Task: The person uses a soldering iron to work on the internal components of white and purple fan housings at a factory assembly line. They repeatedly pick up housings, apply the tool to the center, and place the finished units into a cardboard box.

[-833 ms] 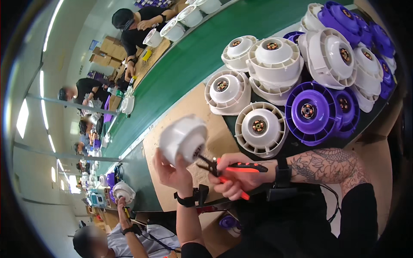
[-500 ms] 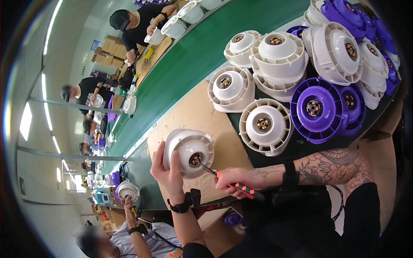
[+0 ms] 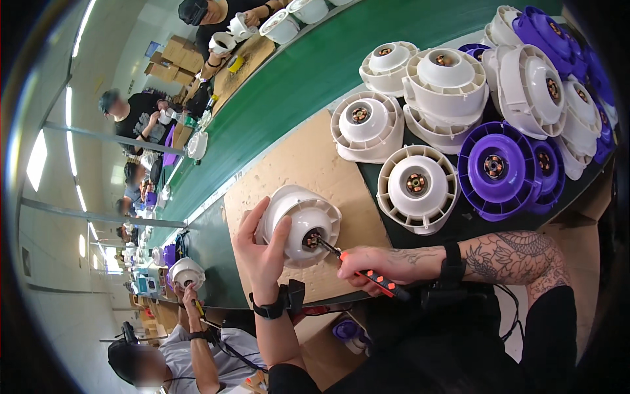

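My left hand [image 3: 264,253] is wrapped round a white plastic fan housing [image 3: 289,210], tilted above the cardboard sheet [image 3: 321,154]. Copper motor coils [image 3: 312,240] show in the hub of this housing. In my right hand [image 3: 375,264] is a screwdriver [image 3: 384,285] with a red and black handle, its shaft slanting into the hub. Where exactly the tip touches among the coils is too small to tell. Closest to the right hand stands another white housing [image 3: 418,185], with a purple housing [image 3: 495,167] beside it.
More white housings [image 3: 446,82] and purple ones [image 3: 541,39] are stacked at the right. A green conveyor belt [image 3: 289,85] runs along the far side. Co-workers stand across it, and a person in a grey shirt [image 3: 220,351] works at the left with another white housing [image 3: 186,272].
The whole view has shifted a little, so the housings sit farther right in the picture. My screwdriver stays in the hub. Across the belt, a co-worker's hands and white parts have moved.
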The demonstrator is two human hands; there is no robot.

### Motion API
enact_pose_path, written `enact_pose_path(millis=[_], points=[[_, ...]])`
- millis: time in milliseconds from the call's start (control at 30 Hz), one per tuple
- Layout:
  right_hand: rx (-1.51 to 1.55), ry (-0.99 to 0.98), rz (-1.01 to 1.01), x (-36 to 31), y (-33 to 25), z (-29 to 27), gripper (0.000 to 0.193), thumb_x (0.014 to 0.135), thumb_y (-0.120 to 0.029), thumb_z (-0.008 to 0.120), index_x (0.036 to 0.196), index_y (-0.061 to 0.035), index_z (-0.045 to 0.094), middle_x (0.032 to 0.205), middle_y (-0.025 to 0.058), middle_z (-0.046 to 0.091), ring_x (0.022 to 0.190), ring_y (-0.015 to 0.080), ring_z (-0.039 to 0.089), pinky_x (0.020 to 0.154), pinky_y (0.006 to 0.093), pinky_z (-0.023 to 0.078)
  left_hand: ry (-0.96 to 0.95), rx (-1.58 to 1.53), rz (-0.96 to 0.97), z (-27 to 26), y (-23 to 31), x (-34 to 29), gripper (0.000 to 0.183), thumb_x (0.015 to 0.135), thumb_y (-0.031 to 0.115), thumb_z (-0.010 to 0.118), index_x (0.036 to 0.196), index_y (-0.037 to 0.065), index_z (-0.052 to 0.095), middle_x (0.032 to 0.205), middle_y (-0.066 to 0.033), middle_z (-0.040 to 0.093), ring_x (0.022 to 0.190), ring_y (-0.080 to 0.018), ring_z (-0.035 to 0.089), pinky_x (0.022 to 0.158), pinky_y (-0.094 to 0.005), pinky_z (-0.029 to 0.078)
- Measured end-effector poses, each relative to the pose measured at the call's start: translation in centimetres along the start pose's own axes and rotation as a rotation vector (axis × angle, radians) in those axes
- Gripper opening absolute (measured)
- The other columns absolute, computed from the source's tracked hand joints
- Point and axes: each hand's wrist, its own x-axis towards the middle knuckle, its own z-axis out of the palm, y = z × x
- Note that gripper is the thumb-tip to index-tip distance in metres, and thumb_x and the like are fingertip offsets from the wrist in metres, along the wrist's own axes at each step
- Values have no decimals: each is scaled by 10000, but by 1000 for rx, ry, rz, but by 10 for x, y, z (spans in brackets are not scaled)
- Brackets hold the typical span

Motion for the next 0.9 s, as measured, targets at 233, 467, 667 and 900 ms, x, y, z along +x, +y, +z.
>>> enact_pose_path(millis=[233,467,667,900], points=[[-4,87,24,-5,-13,9,405,902,-417,620,691,-143,408,599,-35,364,492,73,335,464,263,277,-44,40,54,4,7,3,485,796,116,827,1205,-95,674,1032,-114,676,936,-186,658,827,-308,534],[80,59,41,-5,-12,9,421,917,-377,615,661,-144,376,578,-38,335,471,76,310,441,267,271,-43,63,65,7,13,4,495,789,119,836,1206,-94,674,1011,-118,669,917,-189,659,805,-313,533],[14,112,43,-6,-14,12,413,916,-383,622,679,-135,391,588,-20,358,476,90,337,449,278,294,-28,116,95,7,11,0,489,788,114,839,1203,-87,677,1018,-123,670,930,-194,654,824,-315,523],[-42,139,59,-4,-9,7,382,892,-396,665,751,-120,441,618,-1,416,495,107,407,457,284,344,-64,108,101,8,14,-1,487,812,85,792,1236,-108,650,1030,-107,657,952,-172,632,855,-305,516]])
